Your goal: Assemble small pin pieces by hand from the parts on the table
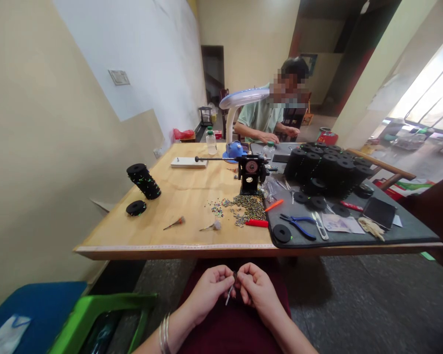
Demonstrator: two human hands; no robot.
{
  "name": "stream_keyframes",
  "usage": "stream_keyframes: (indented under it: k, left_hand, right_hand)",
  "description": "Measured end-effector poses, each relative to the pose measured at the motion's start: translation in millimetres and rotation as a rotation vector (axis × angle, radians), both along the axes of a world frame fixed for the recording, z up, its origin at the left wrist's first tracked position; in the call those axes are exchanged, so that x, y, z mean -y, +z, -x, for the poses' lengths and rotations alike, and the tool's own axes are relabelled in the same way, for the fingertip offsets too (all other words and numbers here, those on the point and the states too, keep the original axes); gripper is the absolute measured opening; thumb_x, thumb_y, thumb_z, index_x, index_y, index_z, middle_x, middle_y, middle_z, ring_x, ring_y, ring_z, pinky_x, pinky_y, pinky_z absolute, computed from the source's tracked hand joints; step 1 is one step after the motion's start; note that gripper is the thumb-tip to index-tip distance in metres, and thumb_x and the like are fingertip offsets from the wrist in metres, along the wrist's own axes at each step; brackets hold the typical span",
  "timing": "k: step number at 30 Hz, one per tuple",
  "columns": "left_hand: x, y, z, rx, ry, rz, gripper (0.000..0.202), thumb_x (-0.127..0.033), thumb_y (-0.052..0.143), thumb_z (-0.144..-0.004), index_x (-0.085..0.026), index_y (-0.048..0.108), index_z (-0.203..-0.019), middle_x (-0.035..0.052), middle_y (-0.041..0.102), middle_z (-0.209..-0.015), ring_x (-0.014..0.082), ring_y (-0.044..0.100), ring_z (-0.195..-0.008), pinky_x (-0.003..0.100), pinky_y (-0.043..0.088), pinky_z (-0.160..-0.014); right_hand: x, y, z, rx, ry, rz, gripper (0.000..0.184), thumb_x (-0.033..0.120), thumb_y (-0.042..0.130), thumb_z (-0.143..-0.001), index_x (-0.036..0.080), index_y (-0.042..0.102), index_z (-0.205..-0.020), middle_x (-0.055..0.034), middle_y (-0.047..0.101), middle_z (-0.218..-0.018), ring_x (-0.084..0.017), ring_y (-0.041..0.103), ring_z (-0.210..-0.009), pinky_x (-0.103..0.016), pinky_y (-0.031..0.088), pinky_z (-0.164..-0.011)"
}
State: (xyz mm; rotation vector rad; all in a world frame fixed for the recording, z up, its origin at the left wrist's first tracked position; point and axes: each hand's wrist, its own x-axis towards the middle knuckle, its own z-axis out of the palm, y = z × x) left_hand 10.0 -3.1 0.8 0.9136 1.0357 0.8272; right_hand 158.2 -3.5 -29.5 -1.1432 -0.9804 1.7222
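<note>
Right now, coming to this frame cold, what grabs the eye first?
The left hand and right hand pinch a thin piece together, bottom centre, below the table edge. On its right side sits a pile of black spools, a small black machine at its middle.

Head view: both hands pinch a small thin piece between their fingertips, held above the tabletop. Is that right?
Not quite. The head view shows the left hand and right hand pinching the small thin piece between their fingertips, but held below the table edge, over the lap, not above the tabletop.
</note>
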Motion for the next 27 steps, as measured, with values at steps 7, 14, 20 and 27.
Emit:
stream_keyframes:
  k: [7,14,20,27]
  left_hand:
    - [0.4,-2.2,-0.8,-0.048,-0.024,-0.035,0.031,-0.041,0.073,-0.069,-0.015,0.058,-0.065,0.0004,0.060,-0.054,0.0110,0.049,-0.051,0.024,0.034,-0.053]
    - [0.0,-6.1,-2.0,-0.057,-0.027,-0.056,0.030,-0.041,0.073,-0.070,-0.015,0.058,-0.067,-0.0003,0.060,-0.054,0.0112,0.049,-0.050,0.024,0.035,-0.052]
    - [1.0,-2.1,-3.5,0.075,0.031,0.010,0.027,-0.037,0.073,-0.071,-0.015,0.057,-0.071,0.0006,0.062,-0.063,0.0112,0.053,-0.055,0.023,0.038,-0.054]
    - [1.3,2.8,-6.0,0.038,0.024,-0.067,0.027,-0.025,0.081,-0.062,-0.015,0.058,-0.074,-0.0020,0.059,-0.064,0.0111,0.052,-0.059,0.023,0.041,-0.058]
  right_hand:
    - [1.8,-3.2,0.2,0.023,-0.008,-0.060,0.047,0.063,0.067,-0.070,0.019,0.051,-0.075,0.0098,0.047,-0.036,-0.006,0.034,-0.033,-0.018,0.022,-0.037]
    - [3.8,-2.4,0.2,0.106,-0.024,-0.132,0.042,0.059,0.063,-0.075,0.020,0.048,-0.073,0.0104,0.046,-0.035,-0.006,0.034,-0.032,-0.019,0.027,-0.039]
    - [2.2,-2.5,0.6,0.103,-0.067,-0.104,0.040,0.057,0.063,-0.075,0.020,0.047,-0.071,0.0106,0.046,-0.037,-0.005,0.031,-0.031,-0.018,0.021,-0.037]
    - [2.4,-2.2,1.8,0.091,-0.078,-0.088,0.042,0.059,0.064,-0.074,0.020,0.047,-0.071,0.0118,0.042,-0.034,-0.005,0.028,-0.031,-0.018,0.020,-0.037]
